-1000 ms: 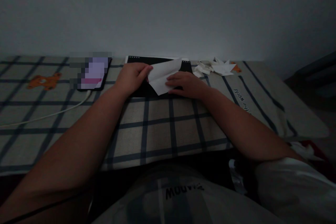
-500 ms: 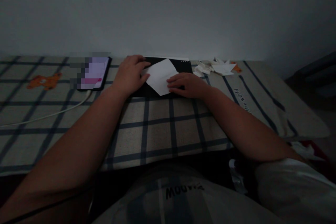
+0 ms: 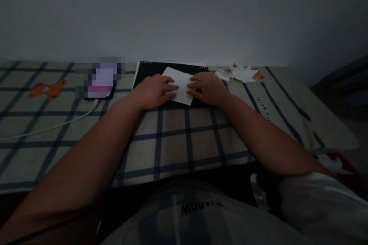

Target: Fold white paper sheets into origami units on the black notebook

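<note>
A white sheet of paper (image 3: 180, 84) lies flat on a black pad (image 3: 149, 71) at the far side of a checked cloth surface. My left hand (image 3: 153, 91) rests palm down on the paper's left part, fingers spread and pointing right. My right hand (image 3: 207, 88) presses on the paper's right edge, fingers pointing left. The fingertips of both hands nearly meet over the sheet. The paper's middle and far corner show between the hands.
A phone (image 3: 100, 82) with a lit screen lies left of the pad, a white cable (image 3: 51, 125) running from it toward the left. A heap of folded white paper pieces (image 3: 237, 74) sits right of the pad. A pale wall rises behind.
The paper, held up by both hands a second ago, has been laid flat on the pad. Both hands have moved inward and now press on it.
</note>
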`<state>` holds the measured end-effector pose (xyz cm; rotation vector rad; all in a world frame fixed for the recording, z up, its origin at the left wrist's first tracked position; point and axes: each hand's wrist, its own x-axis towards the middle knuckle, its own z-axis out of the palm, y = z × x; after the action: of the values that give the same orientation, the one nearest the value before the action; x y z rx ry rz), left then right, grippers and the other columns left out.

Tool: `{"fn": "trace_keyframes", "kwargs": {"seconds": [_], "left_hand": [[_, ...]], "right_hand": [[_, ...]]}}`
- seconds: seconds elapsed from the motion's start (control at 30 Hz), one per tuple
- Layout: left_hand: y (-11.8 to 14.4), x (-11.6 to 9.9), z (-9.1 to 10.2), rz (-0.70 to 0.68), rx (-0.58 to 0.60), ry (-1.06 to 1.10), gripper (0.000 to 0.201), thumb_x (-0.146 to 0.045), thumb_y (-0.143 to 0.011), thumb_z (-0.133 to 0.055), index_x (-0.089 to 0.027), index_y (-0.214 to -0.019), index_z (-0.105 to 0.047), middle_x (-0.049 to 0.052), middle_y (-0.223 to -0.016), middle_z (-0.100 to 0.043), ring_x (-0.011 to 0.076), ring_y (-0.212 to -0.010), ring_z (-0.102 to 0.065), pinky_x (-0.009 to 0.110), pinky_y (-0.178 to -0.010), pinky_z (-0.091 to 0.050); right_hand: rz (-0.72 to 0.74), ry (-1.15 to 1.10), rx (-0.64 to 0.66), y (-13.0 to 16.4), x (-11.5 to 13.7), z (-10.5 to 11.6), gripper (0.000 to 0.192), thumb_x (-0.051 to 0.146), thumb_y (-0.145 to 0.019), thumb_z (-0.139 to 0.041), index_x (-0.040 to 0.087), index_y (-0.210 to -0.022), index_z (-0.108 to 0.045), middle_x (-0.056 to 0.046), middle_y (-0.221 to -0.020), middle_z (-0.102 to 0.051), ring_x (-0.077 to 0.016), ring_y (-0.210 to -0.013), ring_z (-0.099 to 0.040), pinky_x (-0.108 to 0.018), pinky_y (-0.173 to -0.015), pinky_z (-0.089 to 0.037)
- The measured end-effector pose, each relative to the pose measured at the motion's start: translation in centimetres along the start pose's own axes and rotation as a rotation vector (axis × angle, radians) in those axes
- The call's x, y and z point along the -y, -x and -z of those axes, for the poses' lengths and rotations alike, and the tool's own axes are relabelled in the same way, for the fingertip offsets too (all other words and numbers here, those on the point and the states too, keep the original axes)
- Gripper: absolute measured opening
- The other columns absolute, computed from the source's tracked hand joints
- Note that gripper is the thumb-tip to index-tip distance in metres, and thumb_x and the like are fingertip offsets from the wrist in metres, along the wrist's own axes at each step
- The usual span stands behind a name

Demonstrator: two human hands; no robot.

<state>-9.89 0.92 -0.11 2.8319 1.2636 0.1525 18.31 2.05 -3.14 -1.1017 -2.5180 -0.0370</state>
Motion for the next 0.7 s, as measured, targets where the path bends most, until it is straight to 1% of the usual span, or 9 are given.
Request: {"fn": "trace_keyframes", "kwargs": {"seconds": [0.1, 0.17, 0.23, 0.3, 0.37, 0.43, 0.5, 0.57, 0.7], "left_hand": [[0.0, -0.2, 0.2, -0.014, -0.031, 0.019, 0.054, -0.052, -0.107, -0.050, -0.024, -0.140, -0.082, 0.016, -0.145, -0.073, 0.0391, -0.130, -0.068, 0.056, -0.114, -0.052], [0.0, -0.2, 0.1, -0.025, -0.055, 0.034, 0.052, -0.053, -0.104, -0.054, -0.025, -0.138, -0.083, 0.015, -0.139, -0.075, 0.0379, -0.127, -0.069, 0.055, -0.114, -0.052], [0.0, -0.1, -0.2, -0.035, -0.061, 0.030, 0.054, -0.053, -0.102, -0.056, -0.024, -0.140, -0.082, 0.015, -0.141, -0.075, 0.0379, -0.129, -0.068, 0.054, -0.114, -0.053], [0.0, -0.1, -0.4, -0.050, -0.066, 0.031, 0.055, -0.053, -0.102, -0.056, -0.022, -0.142, -0.080, 0.015, -0.148, -0.072, 0.0385, -0.137, -0.066, 0.055, -0.118, -0.051], [0.0, -0.1, -0.5, -0.066, -0.063, 0.044, 0.057, -0.053, -0.103, -0.055, -0.021, -0.145, -0.077, 0.015, -0.159, -0.067, 0.0384, -0.146, -0.061, 0.055, -0.124, -0.047], [0.0, -0.4, -0.5, -0.066, -0.037, 0.045, 0.060, -0.052, -0.105, -0.053, -0.020, -0.151, -0.073, 0.014, -0.166, -0.062, 0.0367, -0.152, -0.058, 0.054, -0.128, -0.044], [0.0, -0.8, -0.3, -0.045, -0.006, 0.020, 0.061, -0.054, -0.107, -0.053, -0.022, -0.156, -0.069, 0.013, -0.167, -0.061, 0.0356, -0.154, -0.056, 0.052, -0.128, -0.043], [0.0, -1.2, -0.2, -0.031, 0.011, -0.019, 0.062, -0.058, -0.107, -0.054, -0.025, -0.157, -0.068, 0.012, -0.168, -0.061, 0.0370, -0.153, -0.056, 0.053, -0.127, -0.044], [0.0, -1.7, -0.2, -0.073, 0.013, -0.049, 0.065, -0.066, -0.105, -0.056, -0.027, -0.155, -0.071, 0.014, -0.165, -0.061, 0.0397, -0.151, -0.057, 0.055, -0.125, -0.044]], "right_hand": [[-0.099, -0.001, -0.043, 0.0, -0.6, -0.5, 0.038, 0.042, -0.108, -0.064, 0.021, -0.132, -0.084, -0.018, -0.145, -0.074, -0.0384, -0.134, -0.066, -0.056, -0.113, -0.049], [-0.144, -0.018, -0.098, 0.0, -1.0, -0.8, 0.041, 0.039, -0.106, -0.064, 0.020, -0.138, -0.081, -0.019, -0.142, -0.074, -0.0385, -0.128, -0.068, -0.055, -0.108, -0.052], [-0.179, -0.019, -0.155, 0.0, -1.2, -1.1, 0.043, 0.041, -0.106, -0.064, 0.019, -0.139, -0.080, -0.019, -0.135, -0.076, -0.0375, -0.121, -0.069, -0.053, -0.103, -0.054], [-0.201, -0.006, -0.183, -0.1, -1.2, -1.3, 0.045, 0.043, -0.105, -0.064, 0.019, -0.139, -0.080, -0.018, -0.128, -0.079, -0.0367, -0.116, -0.070, -0.052, -0.099, -0.054], [-0.215, -0.004, -0.174, -0.1, -1.2, -1.3, 0.046, 0.044, -0.104, -0.066, 0.020, -0.140, -0.080, -0.016, -0.121, -0.082, -0.0354, -0.112, -0.071, -0.051, -0.098, -0.054], [-0.231, -0.030, -0.143, -0.2, -1.1, -1.3, 0.045, 0.040, -0.102, -0.068, 0.020, -0.141, -0.080, -0.013, -0.114, -0.084, -0.0330, -0.106, -0.072, -0.049, -0.097, -0.054], [-0.258, -0.071, -0.115, -0.3, -1.0, -1.3, 0.042, 0.034, -0.100, -0.069, 0.019, -0.137, -0.082, -0.012, -0.109, -0.085, -0.0302, -0.099, -0.073, -0.046, -0.093, -0.055], [-0.283, -0.119, -0.099, -0.4, -1.0, -1.1, 0.038, 0.030, -0.098, -0.070, 0.019, -0.130, -0.085, -0.011, -0.105, -0.085, -0.0280, -0.094, -0.073, -0.043, -0.089, -0.055], [-0.309, -0.208, -0.090, -0.6, -1.2, -0.9, 0.035, 0.024, -0.094, -0.068, 0.018, -0.122, -0.088, -0.009, -0.099, -0.084, -0.0254, -0.085, -0.071, -0.041, -0.083, -0.053]]}}
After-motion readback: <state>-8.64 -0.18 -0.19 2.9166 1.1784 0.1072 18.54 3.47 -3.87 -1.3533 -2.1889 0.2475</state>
